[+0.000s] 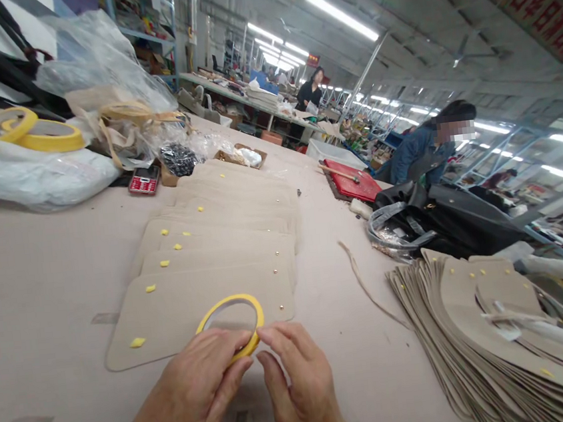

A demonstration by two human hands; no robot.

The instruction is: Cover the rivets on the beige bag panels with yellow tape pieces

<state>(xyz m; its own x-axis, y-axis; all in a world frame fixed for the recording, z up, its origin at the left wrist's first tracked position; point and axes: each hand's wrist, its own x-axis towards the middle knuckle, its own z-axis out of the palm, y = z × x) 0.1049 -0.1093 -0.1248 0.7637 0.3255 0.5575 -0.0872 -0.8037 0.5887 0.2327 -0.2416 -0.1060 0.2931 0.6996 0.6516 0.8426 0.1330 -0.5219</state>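
Observation:
A narrow roll of yellow tape [257, 307] stands tilted over the nearest beige panel. My left hand [198, 374] pinches its lower edge between thumb and fingers. Close against the roll's right side is my right hand [301, 377], its fingers curved and the thumb tip a little apart from the index finger. The index fingertip is at the tape's edge, and I see nothing between finger and thumb. Beneath and beyond the roll, a row of overlapping beige panels [157, 325] runs away from me. They carry small yellow tape pieces [137, 343] on the left and small metal studs [281, 307] on the right.
At right lies a thick fanned stack of beige panels [455, 327], with a black bag [463, 212] behind. A red board [351, 180] bears a hammer [340, 172]. More yellow tape rolls [55, 135] rest on plastic bags at left. Two co-workers stand farther back.

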